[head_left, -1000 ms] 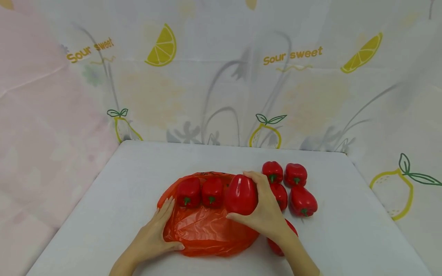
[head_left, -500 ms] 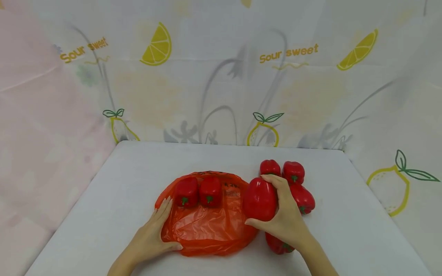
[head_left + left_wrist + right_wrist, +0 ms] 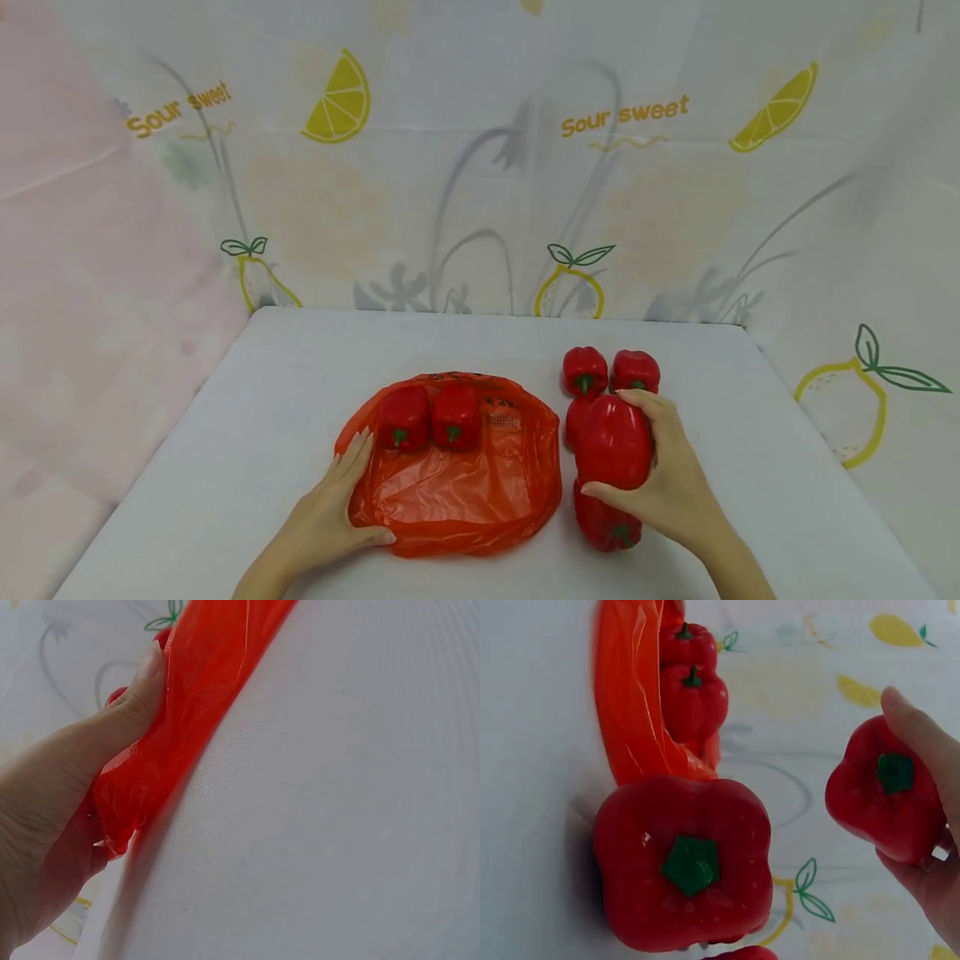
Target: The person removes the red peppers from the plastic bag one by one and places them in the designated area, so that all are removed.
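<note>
My right hand [image 3: 667, 475] grips a red bell pepper [image 3: 613, 442] right of the bag, above other peppers. In the right wrist view the green stem of this held pepper [image 3: 874, 806] faces the camera, apart from the table. My left hand [image 3: 322, 504] rests on the left rim of an orange plastic bag [image 3: 457, 540], fingers straight, thumb along the front rim. In the left wrist view the thumb lies against the bag [image 3: 180, 742]. Two red bell peppers, a left one [image 3: 403, 419] and a right one [image 3: 456, 417], sit side by side in the bag.
Two bell peppers stand at the back right, one on the left [image 3: 585, 369] and one on the right [image 3: 636, 369]. Another pepper [image 3: 579, 421] is partly hidden by the held one. A further pepper [image 3: 611, 521] lies in front, beside the bag. A patterned cloth [image 3: 480, 167] hangs behind the white table [image 3: 300, 358].
My right hand has moved right with the bell pepper, from over the bag to over the loose peppers. The left hand and the two peppers in the bag stay put.
</note>
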Available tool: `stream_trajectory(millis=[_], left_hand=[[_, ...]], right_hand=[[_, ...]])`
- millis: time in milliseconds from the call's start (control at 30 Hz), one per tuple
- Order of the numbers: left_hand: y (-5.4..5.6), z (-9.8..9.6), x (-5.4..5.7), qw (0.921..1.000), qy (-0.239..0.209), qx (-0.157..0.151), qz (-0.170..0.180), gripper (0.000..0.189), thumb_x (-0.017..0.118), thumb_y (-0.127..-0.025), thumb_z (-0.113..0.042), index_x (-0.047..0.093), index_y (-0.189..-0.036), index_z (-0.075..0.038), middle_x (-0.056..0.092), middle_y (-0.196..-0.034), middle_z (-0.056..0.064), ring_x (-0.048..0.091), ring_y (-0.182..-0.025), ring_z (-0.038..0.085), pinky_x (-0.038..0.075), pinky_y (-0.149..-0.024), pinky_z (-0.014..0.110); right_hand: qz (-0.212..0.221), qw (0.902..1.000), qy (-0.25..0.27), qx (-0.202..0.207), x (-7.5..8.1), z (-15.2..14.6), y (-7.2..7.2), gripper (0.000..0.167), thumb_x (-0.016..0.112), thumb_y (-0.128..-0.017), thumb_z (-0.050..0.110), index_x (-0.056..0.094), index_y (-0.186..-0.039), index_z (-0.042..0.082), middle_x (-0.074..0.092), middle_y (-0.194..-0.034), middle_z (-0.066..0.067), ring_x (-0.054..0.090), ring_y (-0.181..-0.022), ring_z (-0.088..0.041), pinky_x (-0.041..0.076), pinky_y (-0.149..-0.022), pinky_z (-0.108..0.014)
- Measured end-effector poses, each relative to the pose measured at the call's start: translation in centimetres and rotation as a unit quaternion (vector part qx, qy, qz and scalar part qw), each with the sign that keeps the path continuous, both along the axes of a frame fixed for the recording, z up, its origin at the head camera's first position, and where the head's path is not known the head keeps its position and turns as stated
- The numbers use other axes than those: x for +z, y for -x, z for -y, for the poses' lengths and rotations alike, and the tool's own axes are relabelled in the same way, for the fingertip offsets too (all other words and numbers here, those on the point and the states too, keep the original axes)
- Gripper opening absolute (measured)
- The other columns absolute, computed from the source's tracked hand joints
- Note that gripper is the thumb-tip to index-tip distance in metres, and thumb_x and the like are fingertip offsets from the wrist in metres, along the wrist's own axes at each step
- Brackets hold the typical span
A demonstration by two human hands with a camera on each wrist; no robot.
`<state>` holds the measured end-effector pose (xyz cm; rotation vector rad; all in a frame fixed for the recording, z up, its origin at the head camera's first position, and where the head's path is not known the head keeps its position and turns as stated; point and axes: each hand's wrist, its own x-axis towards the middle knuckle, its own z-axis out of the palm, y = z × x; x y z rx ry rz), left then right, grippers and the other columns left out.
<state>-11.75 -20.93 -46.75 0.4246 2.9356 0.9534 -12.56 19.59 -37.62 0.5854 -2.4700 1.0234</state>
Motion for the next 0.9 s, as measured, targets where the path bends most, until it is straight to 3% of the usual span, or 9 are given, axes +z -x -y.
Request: stream_trajectory(millis=[367, 600, 900], left_hand=[[0.0, 0.0, -0.1, 1.0000, 0.002, -0.001, 0.007, 0.125, 0.069, -0.061, -0.077, 0.018, -0.155, -0.012, 0.018, -0.159, 0.015, 0.024, -0.135, 0.053, 0.042, -0.088, 0.067], [-0.1, -0.1, 0.2, 1.0000, 0.002, 0.000, 0.010, 0.125, 0.069, -0.060, -0.076, 0.019, -0.155, -0.011, 0.018, -0.158, 0.016, 0.022, -0.137, 0.051, 0.042, -0.089, 0.066], [0.0, 0.0, 0.0, 1.0000, 0.002, -0.003, 0.000, 0.125, 0.069, -0.061, -0.077, 0.019, -0.154, -0.010, 0.019, -0.158, 0.017, 0.023, -0.137, 0.051, 0.042, -0.090, 0.066]], right_hand=[[0.018, 0.9990, -0.032, -0.027, -0.1, -2.8, -0.4, 0.109, 0.098, -0.048, 0.017, 0.038, -0.139, 0.008, 0.044, -0.130, -0.006, 0.042, -0.114, -0.017, 0.056, -0.068, -0.031], [0.032, 0.9971, -0.045, -0.052, -0.1, -5.2, -0.8, 0.107, 0.097, -0.048, 0.015, 0.038, -0.137, 0.003, 0.045, -0.128, -0.008, 0.039, -0.110, -0.008, 0.051, -0.067, -0.020], [0.088, 0.9935, -0.042, -0.059, -0.4, -6.9, -0.9, 0.103, 0.095, -0.055, 0.020, 0.036, -0.137, 0.003, 0.044, -0.126, -0.011, 0.044, -0.108, -0.029, 0.055, -0.061, -0.032]])
